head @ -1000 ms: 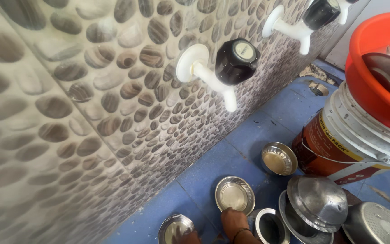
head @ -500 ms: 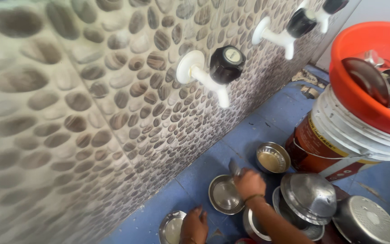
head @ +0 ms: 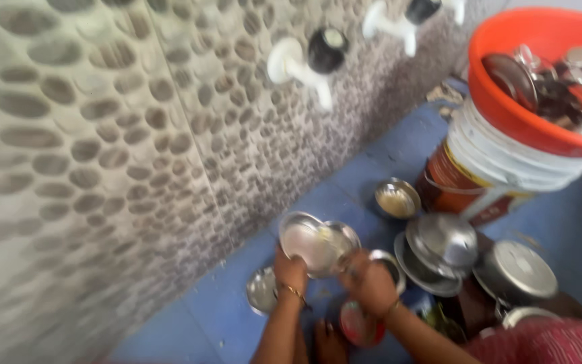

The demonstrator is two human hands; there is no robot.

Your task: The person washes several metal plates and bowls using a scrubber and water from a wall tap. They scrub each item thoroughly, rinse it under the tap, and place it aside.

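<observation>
Head view: orange tub (head: 506,108) of dishes sits on a white bucket (head: 506,172), up right of the hands. Left hand (head: 291,271) and right hand (head: 370,280) both grip a steel plate (head: 306,244), tilted up off the floor, probably for scrubbing.

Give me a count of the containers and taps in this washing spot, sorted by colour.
Orange tub: 1
White bucket: 1
White taps with black knobs: 2
Total: 4
</observation>
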